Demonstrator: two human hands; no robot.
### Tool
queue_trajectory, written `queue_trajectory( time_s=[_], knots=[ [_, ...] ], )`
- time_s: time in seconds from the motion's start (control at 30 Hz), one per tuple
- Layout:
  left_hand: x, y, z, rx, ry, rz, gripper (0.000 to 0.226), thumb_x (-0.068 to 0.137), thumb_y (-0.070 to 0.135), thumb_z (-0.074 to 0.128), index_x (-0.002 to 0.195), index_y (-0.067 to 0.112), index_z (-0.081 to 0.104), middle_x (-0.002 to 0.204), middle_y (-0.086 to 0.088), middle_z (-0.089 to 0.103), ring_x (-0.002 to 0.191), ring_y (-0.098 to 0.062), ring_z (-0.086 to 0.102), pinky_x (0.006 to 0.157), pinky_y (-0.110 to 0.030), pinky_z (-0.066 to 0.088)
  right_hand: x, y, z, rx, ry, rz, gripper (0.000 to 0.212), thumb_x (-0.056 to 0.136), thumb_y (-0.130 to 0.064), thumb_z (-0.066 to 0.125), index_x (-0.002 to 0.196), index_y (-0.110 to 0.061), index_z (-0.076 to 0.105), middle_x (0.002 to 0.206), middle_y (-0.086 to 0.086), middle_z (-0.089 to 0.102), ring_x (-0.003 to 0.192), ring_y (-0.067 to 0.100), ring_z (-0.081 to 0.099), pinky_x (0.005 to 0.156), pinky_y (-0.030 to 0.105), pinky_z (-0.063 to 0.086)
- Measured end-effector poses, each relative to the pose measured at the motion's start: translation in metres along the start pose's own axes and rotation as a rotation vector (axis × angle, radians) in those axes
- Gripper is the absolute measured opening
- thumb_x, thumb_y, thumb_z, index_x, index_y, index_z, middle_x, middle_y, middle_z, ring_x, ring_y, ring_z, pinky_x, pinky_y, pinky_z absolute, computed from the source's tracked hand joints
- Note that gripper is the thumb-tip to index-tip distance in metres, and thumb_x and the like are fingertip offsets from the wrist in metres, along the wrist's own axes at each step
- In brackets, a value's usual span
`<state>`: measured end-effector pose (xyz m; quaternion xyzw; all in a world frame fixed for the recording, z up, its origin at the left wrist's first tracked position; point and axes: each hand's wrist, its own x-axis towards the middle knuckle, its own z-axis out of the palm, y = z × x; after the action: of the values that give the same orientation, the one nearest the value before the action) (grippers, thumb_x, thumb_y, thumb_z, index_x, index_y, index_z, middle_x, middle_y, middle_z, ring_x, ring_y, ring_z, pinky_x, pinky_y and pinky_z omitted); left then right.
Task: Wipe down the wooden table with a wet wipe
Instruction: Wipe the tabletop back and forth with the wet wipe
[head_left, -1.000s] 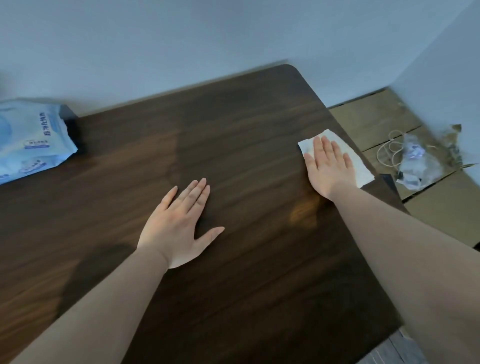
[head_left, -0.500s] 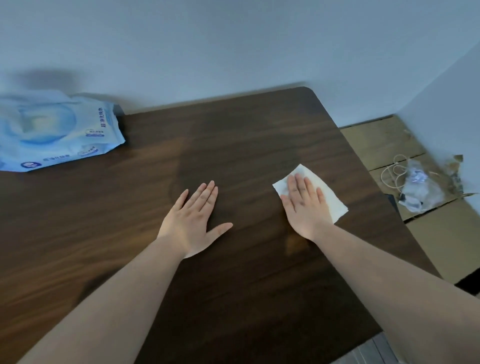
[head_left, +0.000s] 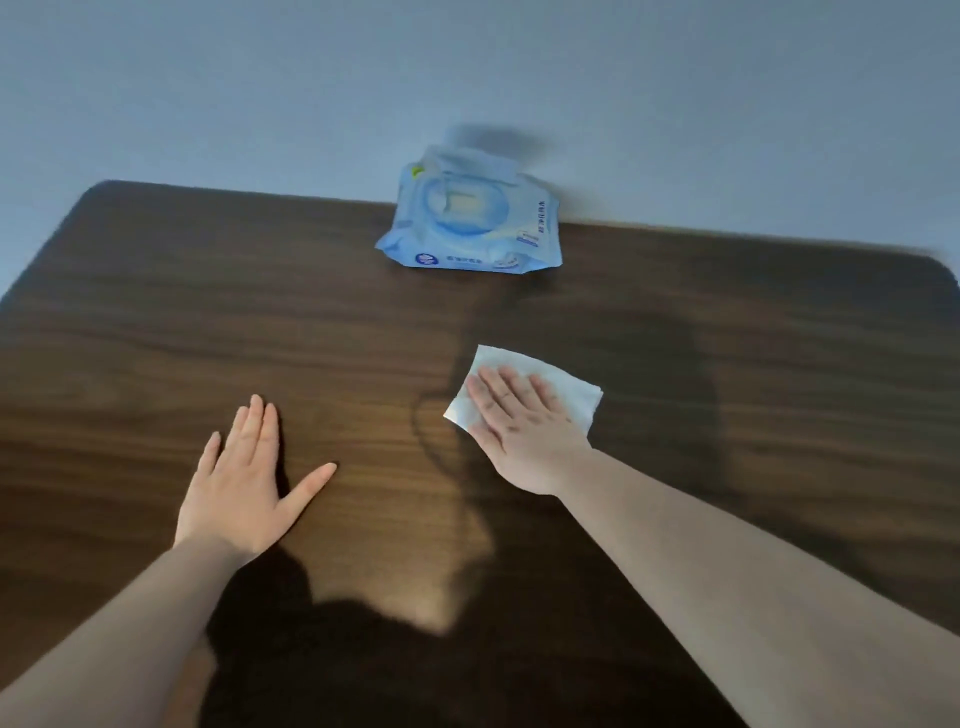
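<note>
Wet wipe (head_left: 524, 384) lies half hidden under your flat, spread right hand (head_left: 524, 431); your left hand (head_left: 244, 488) presses open on the bench (head_left: 156, 338); wipes pack (head_left: 475, 228) print blurs.

On the wooden table (head_left: 156, 322), only the blue wipes pack (head_left: 475, 228) at the far edge against the wall (head_left: 467, 67) stands in the way, while left, right and near of it the surface is free.
</note>
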<state>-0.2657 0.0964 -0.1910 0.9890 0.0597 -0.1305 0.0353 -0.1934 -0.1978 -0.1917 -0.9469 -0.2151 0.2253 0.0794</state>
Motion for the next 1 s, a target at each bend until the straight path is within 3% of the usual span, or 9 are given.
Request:
queue_trajectory(
  time_s=[0.3, 0.77, 1.0],
  knots=[
    [-0.04, -0.143, 0.005, -0.034, 0.0, -0.355, 0.12, 0.062, 0.092, 0.004, 0.149, 0.009, 0.001, 0.159, -0.007, -0.003, 0.146, -0.019, -0.004, 0.118, -0.043, 0.006, 0.103, -0.15, 0.006, -0.104, -0.025, -0.3, 0.056, 0.1, -0.046, 0.01, 0.15, -0.026, -0.008, 0.16, -0.008, -0.011, 0.146, 0.015, -0.014, 0.116, 0.038, -0.013],
    [-0.042, -0.161, 0.01, -0.097, 0.075, -0.334, 0.11, 0.066, 0.092, 0.004, 0.148, 0.019, -0.005, 0.155, 0.004, -0.013, 0.144, -0.013, -0.012, 0.119, -0.042, -0.002, 0.217, -0.336, 0.017, -0.162, -0.023, -0.5, 0.056, 0.101, -0.043, 0.011, 0.151, -0.025, -0.004, 0.161, -0.007, -0.008, 0.147, 0.015, -0.01, 0.117, 0.04, -0.01],
    [-0.041, -0.162, 0.011, -0.106, 0.075, -0.326, 0.109, 0.067, 0.092, 0.005, 0.148, 0.02, -0.007, 0.15, 0.006, -0.018, 0.144, -0.014, -0.013, 0.119, -0.043, -0.004, 0.23, -0.362, 0.02, -0.21, -0.007, -0.536, 0.056, 0.1, -0.044, 0.01, 0.151, -0.025, -0.004, 0.161, -0.005, -0.009, 0.147, 0.016, -0.009, 0.117, 0.04, -0.009]
  ],
)
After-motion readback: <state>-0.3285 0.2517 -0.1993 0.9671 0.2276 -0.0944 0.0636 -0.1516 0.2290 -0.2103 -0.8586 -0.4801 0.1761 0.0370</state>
